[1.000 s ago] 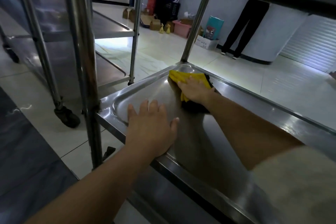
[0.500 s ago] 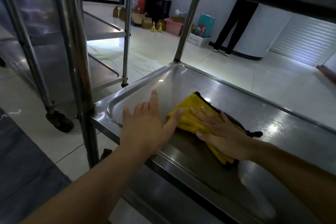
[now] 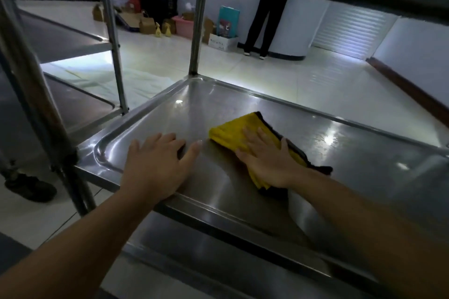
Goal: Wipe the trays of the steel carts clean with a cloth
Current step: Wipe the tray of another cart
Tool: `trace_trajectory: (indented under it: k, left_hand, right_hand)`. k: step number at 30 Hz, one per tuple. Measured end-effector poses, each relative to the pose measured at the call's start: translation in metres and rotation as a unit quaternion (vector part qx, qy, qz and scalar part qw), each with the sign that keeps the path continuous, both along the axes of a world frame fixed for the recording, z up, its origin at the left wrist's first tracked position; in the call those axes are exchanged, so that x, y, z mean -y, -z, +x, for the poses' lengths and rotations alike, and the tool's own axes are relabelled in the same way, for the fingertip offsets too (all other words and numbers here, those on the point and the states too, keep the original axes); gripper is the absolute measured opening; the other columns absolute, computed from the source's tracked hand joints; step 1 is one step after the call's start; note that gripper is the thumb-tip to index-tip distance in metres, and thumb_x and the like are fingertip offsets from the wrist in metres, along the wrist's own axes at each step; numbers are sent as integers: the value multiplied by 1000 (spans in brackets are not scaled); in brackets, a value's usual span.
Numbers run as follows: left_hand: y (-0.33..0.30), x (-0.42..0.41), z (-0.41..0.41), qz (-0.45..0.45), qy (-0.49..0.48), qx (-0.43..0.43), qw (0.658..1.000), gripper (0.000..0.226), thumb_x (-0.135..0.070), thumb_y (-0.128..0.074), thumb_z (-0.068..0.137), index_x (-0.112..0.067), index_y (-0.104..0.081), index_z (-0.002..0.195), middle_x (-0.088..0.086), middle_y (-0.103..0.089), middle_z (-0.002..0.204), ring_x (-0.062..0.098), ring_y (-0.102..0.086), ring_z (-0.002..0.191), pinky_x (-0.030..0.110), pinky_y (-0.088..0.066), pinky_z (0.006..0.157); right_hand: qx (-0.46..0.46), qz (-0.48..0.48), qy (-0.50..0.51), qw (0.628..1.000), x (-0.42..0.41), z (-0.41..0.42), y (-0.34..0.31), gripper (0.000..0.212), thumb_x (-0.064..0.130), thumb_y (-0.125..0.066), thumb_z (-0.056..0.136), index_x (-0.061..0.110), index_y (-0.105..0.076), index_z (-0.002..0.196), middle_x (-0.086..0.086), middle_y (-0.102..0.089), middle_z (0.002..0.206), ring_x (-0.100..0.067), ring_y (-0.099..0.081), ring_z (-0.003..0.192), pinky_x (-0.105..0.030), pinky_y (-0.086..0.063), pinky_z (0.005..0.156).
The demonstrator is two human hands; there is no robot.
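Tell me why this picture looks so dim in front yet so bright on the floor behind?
Head view: the shelf overhead shades the steel tray and both forearms; the pale floor glares, and small highlights glint on the tray right of the yellow cloth. The wide lens bows the cart post at the left edge.

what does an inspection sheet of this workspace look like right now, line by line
surface: steel tray of the near cart, shiny, nothing loose on it but the cloth.
job's things: yellow cloth with a dark edge lies flat mid-tray; second steel cart stands to the left.
clutter: nothing seen on the tray.
grip: left hand flat on the tray's near rim, holding nothing; right hand pressed palm-down on the cloth, fingers spread.
cables: nothing seen.
surroundings: pale tiled floor; boxes and bags by the far wall; a standing person's dark-trousered legs; cart caster at lower left.
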State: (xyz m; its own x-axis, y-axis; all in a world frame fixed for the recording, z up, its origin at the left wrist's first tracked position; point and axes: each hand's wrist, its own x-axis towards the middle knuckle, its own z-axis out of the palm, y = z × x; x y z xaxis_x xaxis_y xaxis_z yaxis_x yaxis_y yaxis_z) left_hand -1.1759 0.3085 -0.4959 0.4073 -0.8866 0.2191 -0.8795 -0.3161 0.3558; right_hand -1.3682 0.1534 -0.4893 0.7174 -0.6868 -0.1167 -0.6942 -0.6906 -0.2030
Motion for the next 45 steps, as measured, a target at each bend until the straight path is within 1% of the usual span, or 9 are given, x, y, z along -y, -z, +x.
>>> trace_trajectory:
  k: [2,7,14,18,24,28,33,39,45]
  left_hand:
    - [0,1,0,4,3,6,1000,75,-68,-2,88,-32,-62,112,-5,-58,121,18,-46,122,55,-24,108]
    - [-1,-2,-1,32,18,-6,999,59,-58,-3,92,-33,-56,102,-8,-53,107,18,-46,116,58,-27,108]
    - [-4,-5,-3,61,29,21,997,58,-53,-6,96,-25,-53,118,1,-50,129,25,-39,129,60,-24,109]
    - [-7,-5,-1,94,36,39,994,59,-54,-8,97,-23,-49,127,5,-45,138,30,-35,133,62,-23,108]
    - [-16,8,-23,49,131,1,990,45,-46,-26,100,-22,-58,119,0,-57,127,23,-52,118,41,-40,99]
    - [-25,43,-71,98,183,4,978,52,-52,-20,98,-22,-52,127,10,-58,125,31,-54,114,44,-43,97]
    - [-6,72,-125,111,155,127,973,61,-63,-20,93,-24,-45,131,8,-45,140,32,-39,130,58,-30,105]
    - [9,83,-133,66,146,119,980,77,-75,-11,82,-28,-44,134,5,-40,148,31,-32,137,62,-23,107]
    - [11,78,-139,49,137,118,982,88,-81,-6,78,-29,-37,142,4,-35,152,29,-27,141,65,-17,111]
  right_hand:
    - [12,0,-35,999,-38,-37,3,37,76,-4,84,82,16,115,35,25,146,-2,25,141,-54,25,109]
    - [25,2,55,998,-60,-98,6,46,81,0,77,80,18,119,53,28,133,15,27,132,-49,21,112]
    - [2,-17,374,927,6,-61,-2,70,67,-18,94,33,-3,153,6,4,162,-22,7,148,-69,12,107]
    - [-17,-13,257,966,-18,5,3,66,68,-13,91,42,-5,151,10,8,161,-25,12,147,-71,16,101]
    - [-8,-10,205,979,-36,17,-3,64,63,-14,95,37,-1,152,10,8,161,-23,13,147,-71,17,104]
    - [4,-14,234,972,-24,-14,-7,63,60,-12,96,34,-4,153,11,6,161,-19,10,148,-69,18,102]
    - [16,-8,303,953,-1,-127,-5,60,58,-14,97,34,-10,152,11,4,161,-16,7,148,-67,15,105]
    - [45,0,432,901,35,-263,-4,63,57,-17,98,29,-6,154,8,2,162,-19,5,148,-62,2,114]
    - [44,19,491,870,83,-285,-8,82,76,-22,86,33,-6,153,2,5,162,-28,7,148,-67,3,111]
